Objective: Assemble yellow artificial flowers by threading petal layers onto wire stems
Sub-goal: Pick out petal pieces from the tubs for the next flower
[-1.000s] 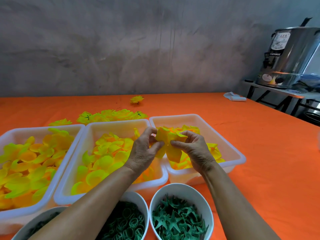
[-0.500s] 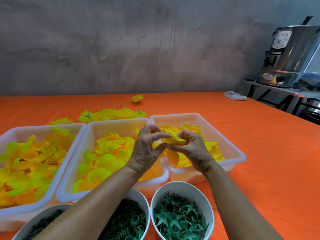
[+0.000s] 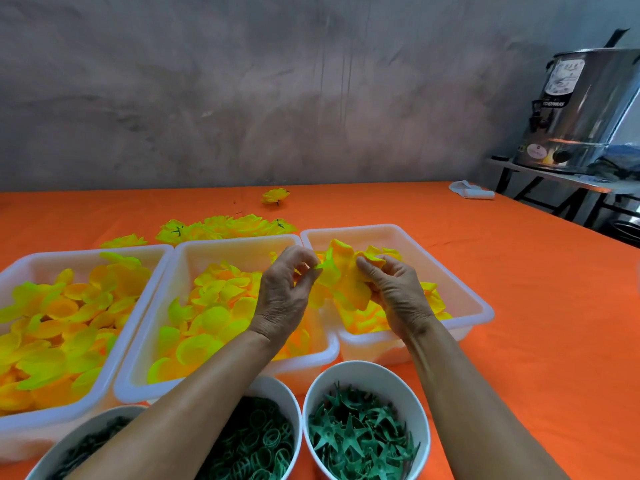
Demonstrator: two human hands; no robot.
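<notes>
I held a yellow petal layer (image 3: 341, 282) over the right tray (image 3: 479, 308), both hands closed on it. My left hand (image 3: 284, 296) pinched its left edge between thumb and fingertips; my right hand (image 3: 394, 292) curled round its right side. Left of that tray stood two more trays (image 3: 145, 344) of loose petals. In front of it sat bowls of green stars (image 3: 360, 441) and green rings (image 3: 256, 445). Behind it, finished flowers (image 3: 221, 226) lay on the orange table (image 3: 519, 306).

Bare orange table (image 3: 519, 306) beyond trays (image 3: 398, 233)
</notes>
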